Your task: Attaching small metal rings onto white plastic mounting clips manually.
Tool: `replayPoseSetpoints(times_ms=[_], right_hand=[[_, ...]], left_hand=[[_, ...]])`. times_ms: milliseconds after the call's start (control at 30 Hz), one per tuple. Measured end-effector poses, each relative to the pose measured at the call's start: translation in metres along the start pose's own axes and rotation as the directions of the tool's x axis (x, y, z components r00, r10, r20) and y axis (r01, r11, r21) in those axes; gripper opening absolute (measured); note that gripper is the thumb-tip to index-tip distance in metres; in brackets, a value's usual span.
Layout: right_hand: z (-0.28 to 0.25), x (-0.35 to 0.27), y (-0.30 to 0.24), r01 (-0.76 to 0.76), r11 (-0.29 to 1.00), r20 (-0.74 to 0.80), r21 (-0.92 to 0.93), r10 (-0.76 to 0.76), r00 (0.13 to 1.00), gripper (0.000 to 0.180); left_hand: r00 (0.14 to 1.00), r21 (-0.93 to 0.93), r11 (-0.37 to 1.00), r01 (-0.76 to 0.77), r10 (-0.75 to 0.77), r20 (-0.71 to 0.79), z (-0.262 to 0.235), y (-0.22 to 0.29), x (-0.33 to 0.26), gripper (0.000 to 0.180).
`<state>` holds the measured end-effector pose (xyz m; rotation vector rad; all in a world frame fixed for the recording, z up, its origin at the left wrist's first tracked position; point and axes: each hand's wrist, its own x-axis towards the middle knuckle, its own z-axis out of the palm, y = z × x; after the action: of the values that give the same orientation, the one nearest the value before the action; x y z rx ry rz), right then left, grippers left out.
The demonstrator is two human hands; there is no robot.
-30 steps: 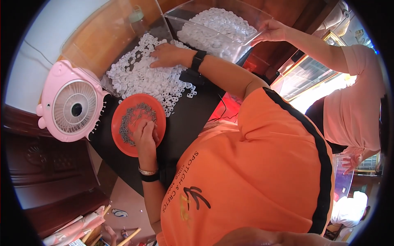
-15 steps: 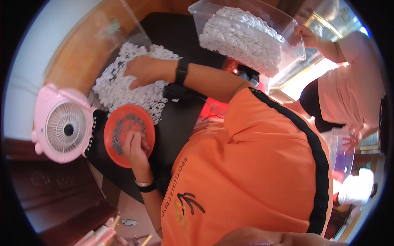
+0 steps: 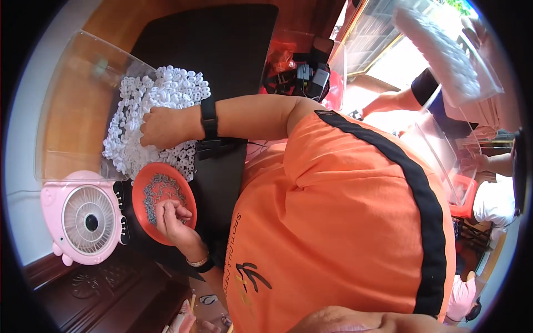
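Observation:
My left hand [image 3: 174, 218] is over the red bowl [image 3: 137, 206], palm turned up and fingers curled in. Small grey nails [image 3: 157, 191] lie in that bowl; anything pinched in the fingers is too small to make out. My right hand [image 3: 171, 126], with a black strap at its wrist, rests on a spread of small white plastic pieces [image 3: 175, 89], ring-shaped like cable clips. Its fingers are curled down, and their tips and whatever they grip are hidden. The white pieces reach up to the bowl's rim.
A pink fan [image 3: 83, 219] stands beside the bowl. A clear plastic bin [image 3: 69, 111] borders the pieces on the dark table [image 3: 222, 44]. Beyond the table, a red container holds black devices [image 3: 311, 77]. Other people are at the right, near a tilted clear bin of white pieces [image 3: 438, 55].
The bin full of white pieces has moved from the table's far side to the upper right. My right hand has curled into the pieces. My left hand stays at the bowl. The view has shifted.

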<state>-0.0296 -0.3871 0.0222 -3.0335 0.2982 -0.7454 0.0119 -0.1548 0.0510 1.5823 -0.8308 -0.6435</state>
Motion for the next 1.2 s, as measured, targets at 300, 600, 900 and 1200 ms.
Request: replayPoseSetpoints(times_ms=[300,600,900,1200], right_hand=[[0.002,0.003,0.001,-0.032,0.998,-0.021,0.058,0.033,0.999,0.016],[0.002,0.003,0.006,-0.023,0.999,-0.087,0.039,0.026,0.996,0.012],[-0.034,0.000,-0.024,0.012,0.974,-0.355,0.225,0.070,0.932,0.012],[-0.065,0.000,-0.080,0.212,0.761,-0.314,0.614,-0.011,0.949,0.013]], left_hand=[[0.999,-0.007,1.000,-0.014,0.014,-0.029,-0.002,0.001,-0.002,0.020],[0.999,-0.033,0.999,-0.028,0.027,-0.021,-0.003,0.001,-0.003,0.018],[0.999,-0.017,0.999,-0.035,0.035,-0.027,-0.009,-0.002,0.003,0.019],[0.991,-0.169,0.984,-0.054,0.032,-0.130,-0.015,-0.002,0.001,0.029]])
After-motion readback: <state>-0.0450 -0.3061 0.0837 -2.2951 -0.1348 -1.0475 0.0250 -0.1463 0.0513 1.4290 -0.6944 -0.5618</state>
